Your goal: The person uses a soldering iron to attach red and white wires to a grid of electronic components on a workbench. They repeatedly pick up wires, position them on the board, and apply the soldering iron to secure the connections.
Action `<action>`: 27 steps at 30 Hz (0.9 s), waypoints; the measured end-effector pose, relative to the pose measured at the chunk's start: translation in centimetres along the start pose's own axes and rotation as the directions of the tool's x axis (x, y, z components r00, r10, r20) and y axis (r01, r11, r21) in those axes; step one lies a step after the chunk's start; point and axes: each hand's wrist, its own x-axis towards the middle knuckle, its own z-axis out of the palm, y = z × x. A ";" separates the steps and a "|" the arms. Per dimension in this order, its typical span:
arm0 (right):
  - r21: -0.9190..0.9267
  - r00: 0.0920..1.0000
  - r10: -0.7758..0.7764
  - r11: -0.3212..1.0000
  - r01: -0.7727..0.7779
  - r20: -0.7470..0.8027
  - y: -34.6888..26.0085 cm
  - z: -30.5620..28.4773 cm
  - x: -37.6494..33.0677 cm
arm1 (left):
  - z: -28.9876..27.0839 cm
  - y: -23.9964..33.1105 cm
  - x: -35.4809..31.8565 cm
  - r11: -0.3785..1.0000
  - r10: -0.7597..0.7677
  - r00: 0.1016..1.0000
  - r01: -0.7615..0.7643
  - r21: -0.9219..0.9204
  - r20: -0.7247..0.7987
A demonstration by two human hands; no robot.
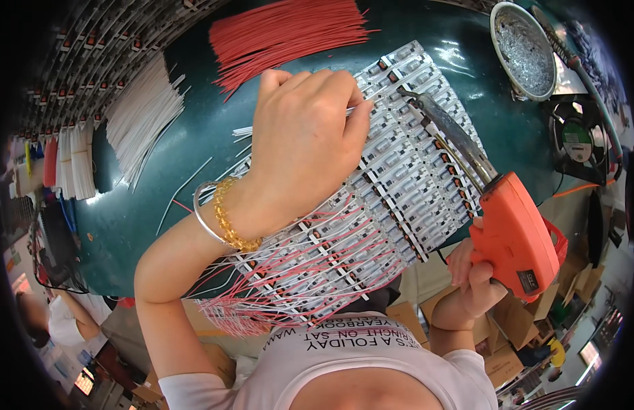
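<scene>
My left hand (310,130) is closed in a pinch above a panel of small electronic units (392,164). White wires (242,132) stick out on its left side, and a pale end shows by the thumb and forefinger. My right hand (473,277) grips the handle of an orange soldering gun (515,232). The gun's dark tip reaches over the panel's upper rows, a short way right of my left fingertips; whether it touches cannot be made out. Red and white wires (317,260) hang from the panel's lower left rows toward me.
A bundle of red wires (289,31) lies at the back, white wires (144,113) at the left. On the right are a metal bowl of silvery bits (525,51) and a fan (578,140). Cardboard boxes (508,328) stand below. Another person (64,318) is at lower left.
</scene>
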 end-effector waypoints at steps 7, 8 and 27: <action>0.001 0.990 0.034 0.999 -0.034 -0.134 -0.3 0.3 -0.8 | -1.2 0.8 -0.2 0.995 0.081 0.996 -0.082 -0.055 -0.031; 0.016 0.993 0.041 0.999 -0.040 -0.107 -0.6 0.3 -0.6 | -1.3 1.2 -0.3 0.994 0.038 0.999 -0.035 -0.100 0.025; -0.051 0.993 0.055 0.997 -0.060 -0.103 0.2 0.2 -1.4 | 0.4 1.0 -0.9 0.998 0.057 0.998 -0.057 -0.021 -0.015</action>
